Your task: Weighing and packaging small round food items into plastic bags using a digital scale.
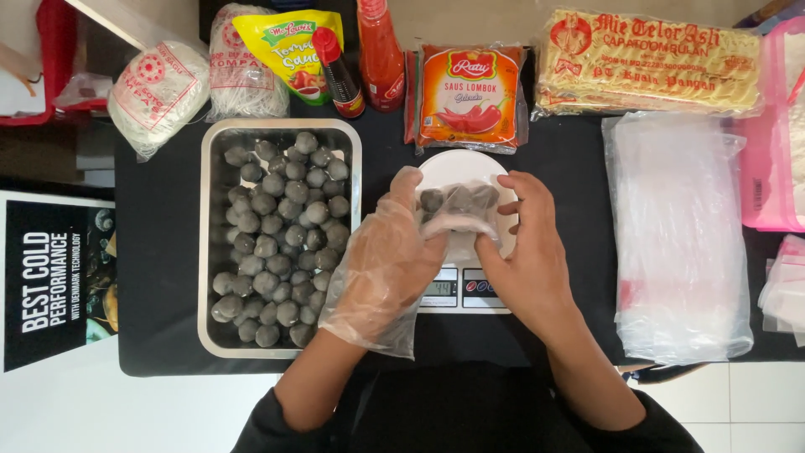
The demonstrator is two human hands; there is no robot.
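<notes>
1. Meatballs in the small clear bag (pixel 459 204) are half hidden: plastic blurs them and your fingers cover the bag's lower part, so I can't count them.
2. Your left hand (pixel 387 262), in a loose clear glove, curls its fingers on the bag's left edge, pinching the film; your bare right hand (pixel 528 256) pinches the right edge, fingers close together.
3. That bag sits on the white kitchen scale (pixel 464 289), whose plate is mostly covered and whose display is too small to make out.
4. Left of it, the steel tray (pixel 210 252) holds grey meatballs (pixel 277 235).
5. Right side, the stack of clear bags (pixel 679 243) looks hazy, and pink plastic is cut off at the edge.
6. Black tabletop (pixel 159 252) carries noodle packs, sauce pouches and bottles along the back; white floor tiles show below.
</notes>
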